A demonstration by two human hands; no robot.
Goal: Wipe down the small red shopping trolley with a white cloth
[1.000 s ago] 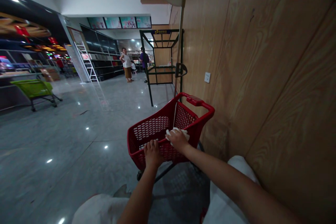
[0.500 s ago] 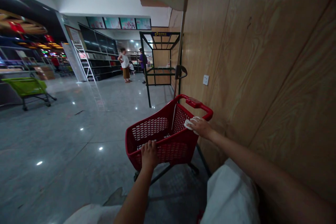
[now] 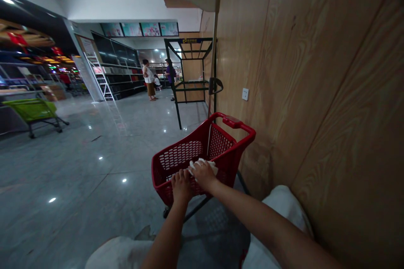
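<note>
Near rim point(image 3: 227, 154), since half a second ago: right hand point(image 3: 205, 175) and white cloth point(image 3: 214, 168) are now sitting just beside the left hand point(image 3: 182, 187), no longer near the handle point(image 3: 232, 122); the left hand is keeping its place.
Wooden wall point(image 3: 315, 71): it is standing near the cart's handle end; a hard push could be knocking that end against it.
Red cart point(image 3: 217, 178): it is standing on wheels point(image 3: 166, 211) over smooth floor point(image 3: 78, 176); if these are turning freely, sideways pressure could be rolling it away.
Tall pole point(image 3: 214, 42): it is rising behind the cart; whether they are touching, I cannot tell, but a bump could be toppling it.
Left hand: its fingers are curling closed over the near rim; a weaker hold could be letting the cart swing.
Right hand: its fingers are bending around the cloth, mostly closed; a leftward stroke could be striking the left fingers.
White cloth: it is lying bunched on the rim; loose folds could be slipping out.
</note>
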